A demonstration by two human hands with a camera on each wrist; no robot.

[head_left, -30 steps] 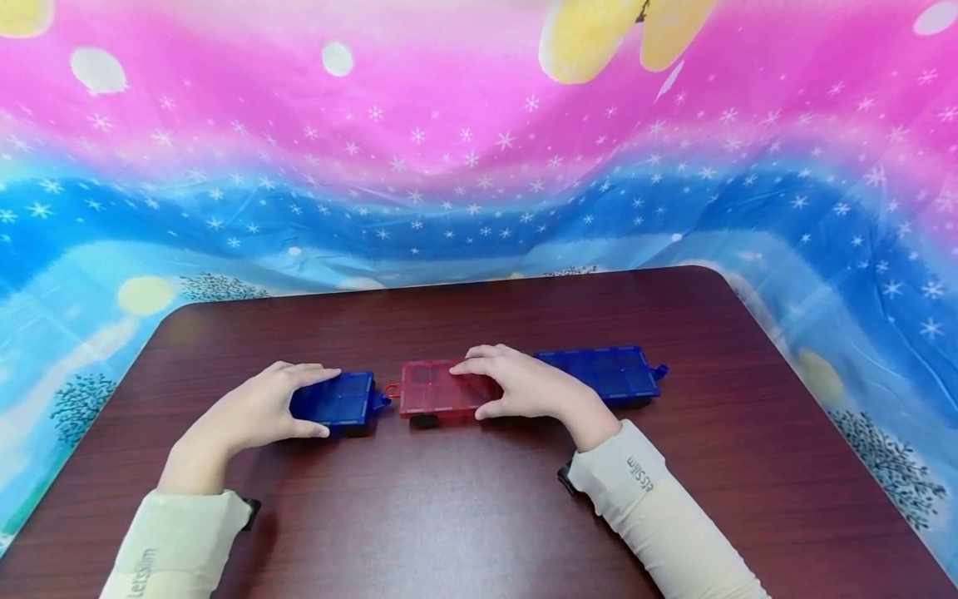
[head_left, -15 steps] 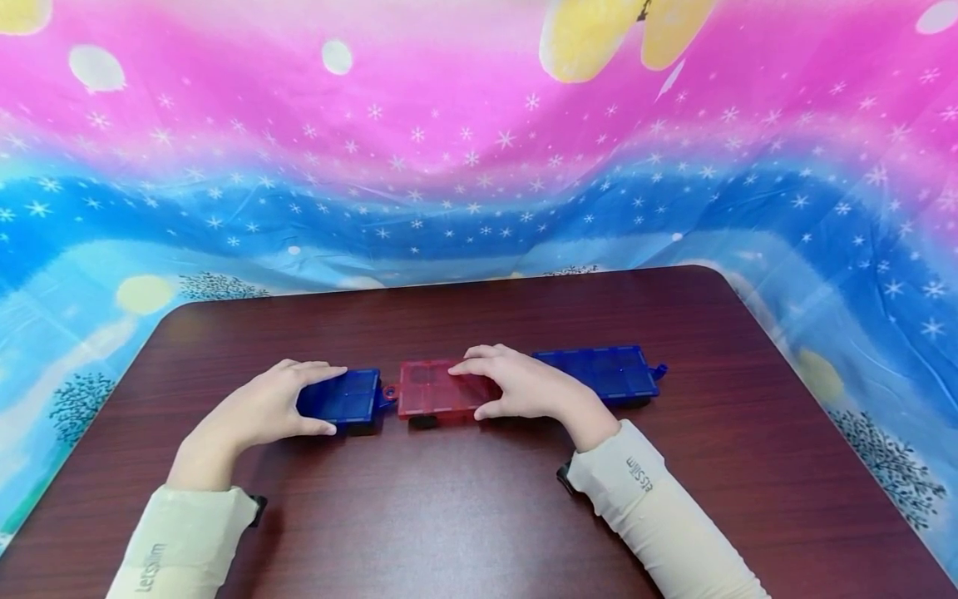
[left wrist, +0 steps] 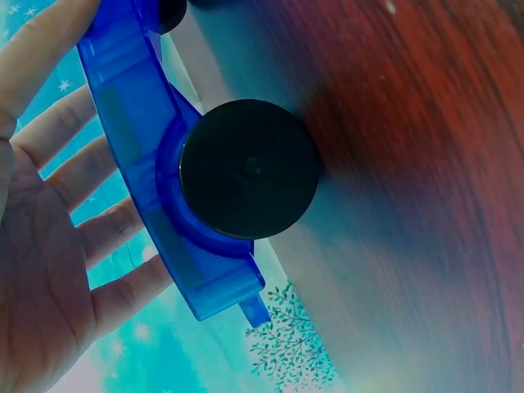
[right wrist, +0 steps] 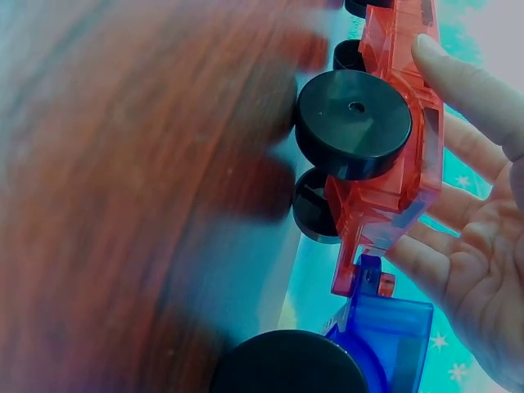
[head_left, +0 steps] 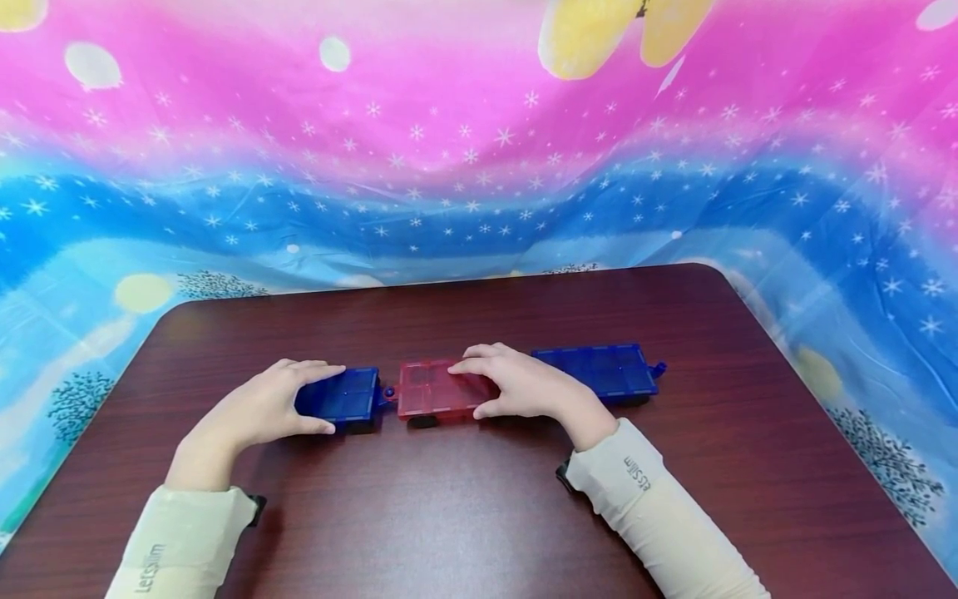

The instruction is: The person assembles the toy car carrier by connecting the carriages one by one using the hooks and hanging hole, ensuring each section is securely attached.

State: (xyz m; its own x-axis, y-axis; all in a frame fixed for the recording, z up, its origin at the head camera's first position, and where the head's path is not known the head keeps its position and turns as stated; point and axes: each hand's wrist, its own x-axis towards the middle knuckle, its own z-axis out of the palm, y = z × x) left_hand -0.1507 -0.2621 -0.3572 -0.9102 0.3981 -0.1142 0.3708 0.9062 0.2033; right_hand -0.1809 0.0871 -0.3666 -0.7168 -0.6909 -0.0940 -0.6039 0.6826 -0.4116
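Note:
Three see-through toy wagons stand in a row on the dark wooden table (head_left: 449, 516). My left hand (head_left: 258, 408) holds the left blue wagon (head_left: 346, 394) by its long sides, thumb on the near edge and fingers on the far one. Its hitch (head_left: 388, 394) meets the loop of the red wagon (head_left: 430, 389). Across the red wagon's right part, my right hand (head_left: 531, 384) grips it between thumb and fingers. In the right wrist view, the red wagon's tail is hooked to the right blue wagon (right wrist: 401, 327). Black wheels (left wrist: 250, 168) show beneath the wagons.
A pink and blue snowflake-patterned cloth (head_left: 449, 158) hangs behind the table and along both sides. The table's far edge runs a short way beyond the wagons. At the row's right end, a blue hitch (head_left: 659, 368) sticks out.
My left hand has slid the left blue wagon slightly right, closing the gap until its hitch meets the red wagon's loop. My right hand and the red wagon have stayed nearly still.

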